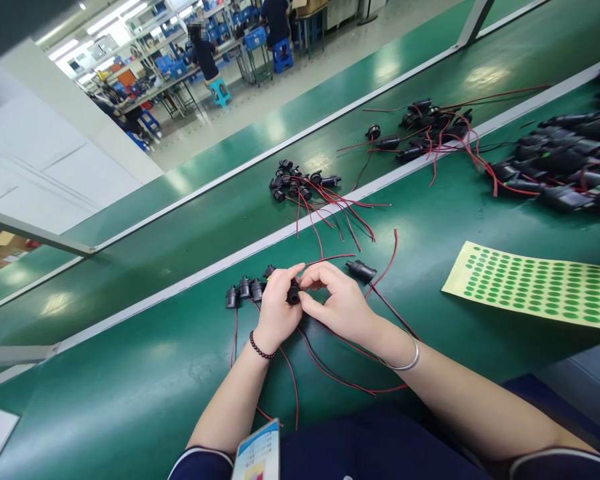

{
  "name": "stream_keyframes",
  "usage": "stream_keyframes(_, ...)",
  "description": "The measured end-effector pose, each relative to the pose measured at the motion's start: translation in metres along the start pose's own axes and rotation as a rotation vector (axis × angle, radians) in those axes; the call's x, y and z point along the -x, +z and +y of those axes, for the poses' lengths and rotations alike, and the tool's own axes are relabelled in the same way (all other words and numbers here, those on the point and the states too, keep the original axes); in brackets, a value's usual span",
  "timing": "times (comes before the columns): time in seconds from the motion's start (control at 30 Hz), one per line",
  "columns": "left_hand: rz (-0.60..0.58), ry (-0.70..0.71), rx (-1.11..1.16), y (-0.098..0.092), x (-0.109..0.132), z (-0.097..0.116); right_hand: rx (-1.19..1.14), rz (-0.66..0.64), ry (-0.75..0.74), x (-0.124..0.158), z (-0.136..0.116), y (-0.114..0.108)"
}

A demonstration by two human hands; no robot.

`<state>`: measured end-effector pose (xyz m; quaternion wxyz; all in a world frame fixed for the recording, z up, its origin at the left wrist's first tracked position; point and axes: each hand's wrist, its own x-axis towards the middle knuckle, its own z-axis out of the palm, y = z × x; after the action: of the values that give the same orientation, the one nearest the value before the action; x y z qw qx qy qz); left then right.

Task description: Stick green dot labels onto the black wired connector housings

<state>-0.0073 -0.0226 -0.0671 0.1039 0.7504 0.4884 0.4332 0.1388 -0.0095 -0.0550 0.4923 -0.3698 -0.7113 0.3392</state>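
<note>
Between my hands is a small black cylindrical part [293, 293] with a round opening at its end facing me. My left hand [279, 300] is closed around it. The thumb and forefinger of my right hand [333, 300] are pinched together at its right side. Just left of my left hand, several similar black parts [245, 288] stand in a row with thin wires. Another black part [362, 270] with a red wire lies beyond my right hand. Red and black wires [325, 367] trail over the green table [170, 373] below my hands.
A sheet of green round stickers [540, 287] lies at the right. Black wired parts are heaped at the far right [555, 160], with smaller piles [293, 181] [425, 127] beyond the white strip [215, 257]. People [205, 60] sit at benches in the background.
</note>
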Motion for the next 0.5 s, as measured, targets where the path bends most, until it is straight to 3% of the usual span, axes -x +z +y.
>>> stream_keyframes(0.5, 0.029, 0.056, 0.039, 0.0027, 0.0047, 0.0005, -0.246, -0.027, 0.197, 0.0019, -0.0023, 0.0032)
